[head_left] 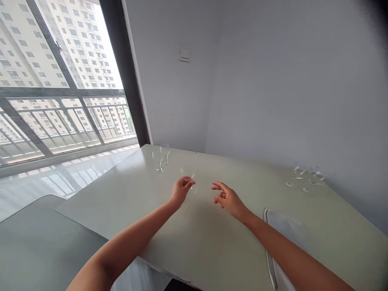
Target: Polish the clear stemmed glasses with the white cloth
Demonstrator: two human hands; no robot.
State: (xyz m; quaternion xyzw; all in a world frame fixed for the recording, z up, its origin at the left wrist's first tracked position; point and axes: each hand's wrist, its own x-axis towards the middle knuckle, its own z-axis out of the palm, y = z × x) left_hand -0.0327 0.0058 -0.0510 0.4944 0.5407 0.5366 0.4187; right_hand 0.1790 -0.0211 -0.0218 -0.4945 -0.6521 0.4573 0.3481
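Left hand (181, 190): thumb and fingertips pinched on the clear stemmed glass (188, 173), around the stem or lower bowl, exact spot unclear; glass upright, centre of frame. Right hand (228, 201): fingers open, half-curled, empty, just right of centre. Two clear stemmed glasses (165, 150) stand left of centre; a clear glass cluster (298, 176) sits at right, count unclear. Pale glossy flat table (230, 250) beneath. Risks: slim pinch could slip, tipping the glass; faint transparent rim is easily misjudged, so the right fingers could knock it.
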